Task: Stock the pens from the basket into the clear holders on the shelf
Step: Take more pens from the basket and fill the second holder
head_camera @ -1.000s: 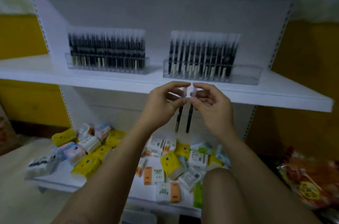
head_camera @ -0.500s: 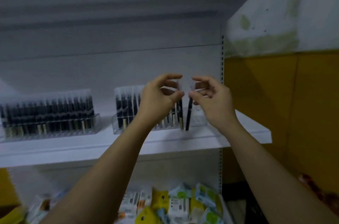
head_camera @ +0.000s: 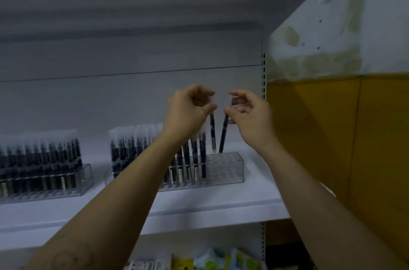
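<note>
The 2 pens being handled are slim, dark-barrelled sticks, each topped by a frosted, whitish plastic sleeve. The upright pen point(head_camera: 212, 131) hangs from the left hand point(head_camera: 188, 110), whose thumb and curled fingers pinch its sleeved end. A pale band shows near its lower end, which sits just above the back edge of the right-hand holder point(head_camera: 225, 168). The tilted pen point(head_camera: 224, 134) is pinched at its top between thumb and forefinger of the right hand point(head_camera: 250, 114), with the other fingers loosely curled above. It leans with its top to the right, and its lower tip meets the holder's rear row of sockets; whether it sits inside one I cannot tell. That holder is a clear, hard plastic block, rectangular, its top a grid of round sockets. The right end shows bare sockets, and the rest is packed with stocked pens point(head_camera: 137, 150) standing upright under the same frosted tops. A 2nd clear holder point(head_camera: 85, 178), apart to the left, is filled likewise. Both stand on a smooth white shelf point(head_camera: 210, 207) in front of a matt white back panel point(head_camera: 132, 103). Below the shelf edge colourful packets point(head_camera: 212, 261) show, and to the right stands a mustard-yellow wall panel point(head_camera: 332, 137).
</note>
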